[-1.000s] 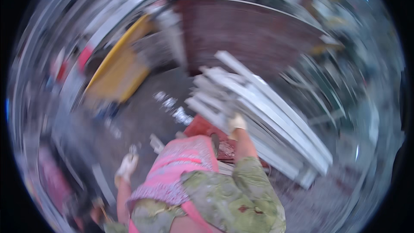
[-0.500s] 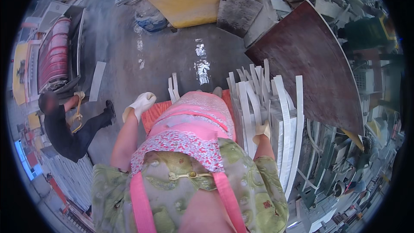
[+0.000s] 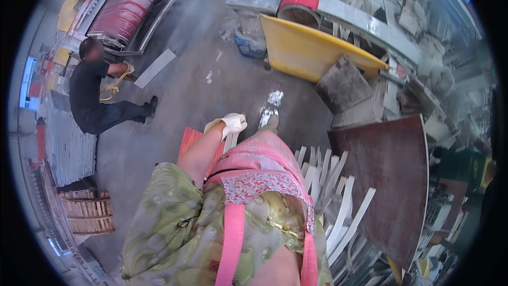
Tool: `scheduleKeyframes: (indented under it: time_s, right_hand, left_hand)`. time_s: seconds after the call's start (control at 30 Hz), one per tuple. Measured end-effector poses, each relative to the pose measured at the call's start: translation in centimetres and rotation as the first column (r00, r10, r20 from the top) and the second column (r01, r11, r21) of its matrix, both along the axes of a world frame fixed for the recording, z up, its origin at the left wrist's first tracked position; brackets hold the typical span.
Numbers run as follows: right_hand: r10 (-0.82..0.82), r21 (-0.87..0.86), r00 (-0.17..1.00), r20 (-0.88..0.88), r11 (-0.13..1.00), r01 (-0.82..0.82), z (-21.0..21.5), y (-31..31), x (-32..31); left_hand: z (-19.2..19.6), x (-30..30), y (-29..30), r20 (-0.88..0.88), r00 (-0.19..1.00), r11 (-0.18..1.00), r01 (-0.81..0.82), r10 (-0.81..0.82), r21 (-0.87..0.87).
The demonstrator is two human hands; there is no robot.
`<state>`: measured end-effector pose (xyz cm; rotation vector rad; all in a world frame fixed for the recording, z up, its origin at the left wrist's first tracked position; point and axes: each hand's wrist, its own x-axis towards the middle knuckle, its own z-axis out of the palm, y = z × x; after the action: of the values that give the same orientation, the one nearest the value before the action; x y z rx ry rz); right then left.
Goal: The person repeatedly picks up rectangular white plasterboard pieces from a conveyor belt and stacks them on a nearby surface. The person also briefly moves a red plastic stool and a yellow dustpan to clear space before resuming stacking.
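Observation:
My left hand (image 3: 233, 123), in a whitish glove, is out in front of my body with its fingers curled closed. Just below it in the picture stand a few narrow white strips (image 3: 230, 142); whether the fingers grip anything is hidden. An orange-red board or surface (image 3: 189, 141) shows beside my left forearm. My right hand is out of sight behind my body and apron. On that side a bundle of long white strips (image 3: 338, 209) stands on end, its tips fanned apart.
A large dark red-brown panel (image 3: 386, 180) leans beyond the strips on the right. Ahead are a yellow sheet (image 3: 317, 47) and a grey slab (image 3: 345, 85). At left, a gloved co-worker (image 3: 87, 95) holds a yellow strap-like thing near a red ribbed drum (image 3: 129, 10). Stacked sheets (image 3: 69, 143) stand behind.
My view and body have turned to the right. My left hand has come over to the small group of strips. My right hand, seen earlier at the strip bundle, has gone out of sight.

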<state>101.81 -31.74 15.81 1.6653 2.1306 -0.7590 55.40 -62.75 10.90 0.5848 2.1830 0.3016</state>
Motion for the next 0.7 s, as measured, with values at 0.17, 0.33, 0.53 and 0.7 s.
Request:
scheduleKeyframes:
  time_s: [0.17,0.33,0.53,0.7]
  right_hand:
    - [-0.031,0.172,0.958,-0.285,0.982,0.083,2.4,3.7,-9.1]
    - [-0.266,-0.054,0.677,-0.687,0.947,0.317,-4.8,7.9,-21.6]
    - [-0.53,-0.48,0.455,-0.716,0.846,0.23,-20.7,10.1,-36.9]
    - [-0.357,-0.417,0.64,-0.68,0.907,0.063,-19.0,14.2,-51.6]
  left_hand:
    - [-3.9,-7.0,3.5,-0.093,0.996,0.998,0.012,-0.005,0.069]
    - [-12.2,-14.5,5.6,-0.094,0.995,0.984,0.037,-0.02,0.174]
    - [-26.4,-24.1,4.8,-0.13,0.968,0.961,-0.183,0.213,0.207]
    - [-23.1,-27.1,-1.8,-0.12,0.818,0.82,-0.532,0.562,0.212]
